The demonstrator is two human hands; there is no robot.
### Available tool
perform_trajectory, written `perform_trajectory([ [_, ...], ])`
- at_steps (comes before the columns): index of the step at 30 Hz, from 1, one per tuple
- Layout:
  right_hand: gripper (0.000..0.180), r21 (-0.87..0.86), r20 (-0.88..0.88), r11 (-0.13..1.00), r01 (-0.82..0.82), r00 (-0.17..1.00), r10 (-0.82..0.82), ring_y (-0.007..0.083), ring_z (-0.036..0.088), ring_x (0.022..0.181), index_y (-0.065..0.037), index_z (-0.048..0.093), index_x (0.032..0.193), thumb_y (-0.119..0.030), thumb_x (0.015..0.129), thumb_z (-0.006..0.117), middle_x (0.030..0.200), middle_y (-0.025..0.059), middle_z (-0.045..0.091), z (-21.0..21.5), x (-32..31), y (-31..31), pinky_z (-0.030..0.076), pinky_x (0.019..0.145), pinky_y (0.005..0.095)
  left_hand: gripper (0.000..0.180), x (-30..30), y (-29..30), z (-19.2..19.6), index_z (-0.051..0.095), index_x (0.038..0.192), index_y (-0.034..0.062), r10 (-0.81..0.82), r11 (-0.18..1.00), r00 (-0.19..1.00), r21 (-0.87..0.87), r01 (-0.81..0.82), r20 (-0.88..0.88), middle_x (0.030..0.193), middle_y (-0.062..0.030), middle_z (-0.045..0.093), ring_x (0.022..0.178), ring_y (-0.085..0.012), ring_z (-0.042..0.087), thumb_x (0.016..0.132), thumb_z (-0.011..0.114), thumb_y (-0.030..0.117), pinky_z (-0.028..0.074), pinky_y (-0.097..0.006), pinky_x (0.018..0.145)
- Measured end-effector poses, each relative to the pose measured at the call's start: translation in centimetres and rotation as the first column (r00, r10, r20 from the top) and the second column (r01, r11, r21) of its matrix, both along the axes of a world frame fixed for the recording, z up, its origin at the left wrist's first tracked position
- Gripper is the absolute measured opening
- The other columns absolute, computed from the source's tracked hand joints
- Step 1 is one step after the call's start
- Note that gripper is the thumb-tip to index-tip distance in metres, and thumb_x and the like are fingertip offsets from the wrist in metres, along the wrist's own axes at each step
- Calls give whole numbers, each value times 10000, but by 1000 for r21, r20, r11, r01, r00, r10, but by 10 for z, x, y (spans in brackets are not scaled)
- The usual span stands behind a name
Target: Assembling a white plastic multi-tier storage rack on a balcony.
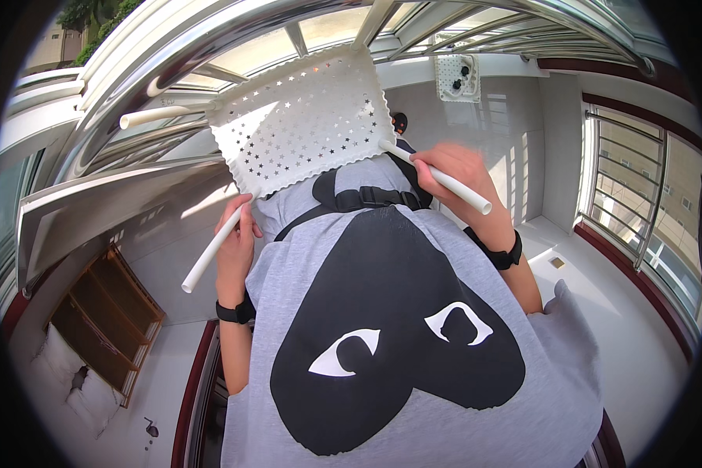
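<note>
A white plastic shelf panel [288, 101] with a scalloped rim and star-shaped holes is in front of me, tilted. White tubes stick out from its corners. My left hand [237, 242] is closed around one white tube [204, 261] at the near left corner. At the near right corner, my right hand [466, 173] grips another white tube [464, 193], thumb along its side. A third tube [160, 116] juts out from the far left corner, with no hand on it. Whether the remaining far corner bears a tube, I cannot tell.
Metal railings [476, 19] and a window frame run close behind the panel. A similar white perforated panel [447, 78] with small black items on it lies farther off. To the left stand a brown wooden rack [105, 316] and white cushion-like bundles [62, 363]. A barred window [628, 164] is at the right.
</note>
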State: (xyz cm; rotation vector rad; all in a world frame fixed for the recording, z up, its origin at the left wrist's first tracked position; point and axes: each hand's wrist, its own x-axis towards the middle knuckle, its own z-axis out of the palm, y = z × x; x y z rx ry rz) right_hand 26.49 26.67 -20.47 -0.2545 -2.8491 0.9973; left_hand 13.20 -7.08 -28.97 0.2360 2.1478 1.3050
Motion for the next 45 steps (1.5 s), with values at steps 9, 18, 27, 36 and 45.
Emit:
perform_trajectory([
  [9, 86, -45, 73, 999, 23, 997, -20, 290, 597, 656, -15, 658, 853, -61, 783, 676, 732, 115, 607, 9, 4, -6, 486, 616, 387, 242, 3, -8, -2, 622, 1135, 10, -72, 997, 994, -29, 70, -77, 681, -28, 536, 591, -86, 518, 1000, 493, 164, 426, -250, 557],
  [18, 196, -181, 245, 974, -133, 954, 175, 314, 550, 782, -20, 645, 888, -211, 907, 602, 800, 127, 539, -6, -20, 7, 451, 704, 406, 209, 3, -4, -9, 623, 1114, 11, -60, 998, 996, -15, 59, -63, 752, -54, 566, 601, -86, 498, 991, 511, 138, 418, -250, 561],
  [27, 232, -152, 91, 967, -204, 971, 220, 290, 524, 731, -31, 585, 788, -227, 909, 614, 755, 102, 490, -33, -22, 9, 433, 647, 405, 212, -3, 19, 1, 618, 1110, 1, -191, 981, 923, -80, 175, -333, 748, -57, 561, 616, -104, 507, 996, 511, 143, 422, -256, 576],
  [36, 245, -140, 8, 975, -173, 984, 176, 276, 517, 701, -41, 559, 764, -231, 908, 619, 740, 95, 468, -41, -28, 11, 428, 614, 389, 222, 3, -3, -10, 590, 1135, -13, 49, 998, 997, 39, -46, -66, 692, -30, 528, 612, -83, 524, 1015, 468, 128, 431, -234, 565],
  [45, 238, -147, -7, 978, -146, 989, 146, 265, 525, 704, -49, 559, 759, -228, 902, 624, 733, 82, 465, -35, -22, 5, 432, 604, 389, 231, -7, 5, -10, 617, 1118, -5, -154, 986, 980, -84, 145, -127, 816, -82, 595, 656, -117, 511, 1005, 492, 153, 441, -271, 609],
])
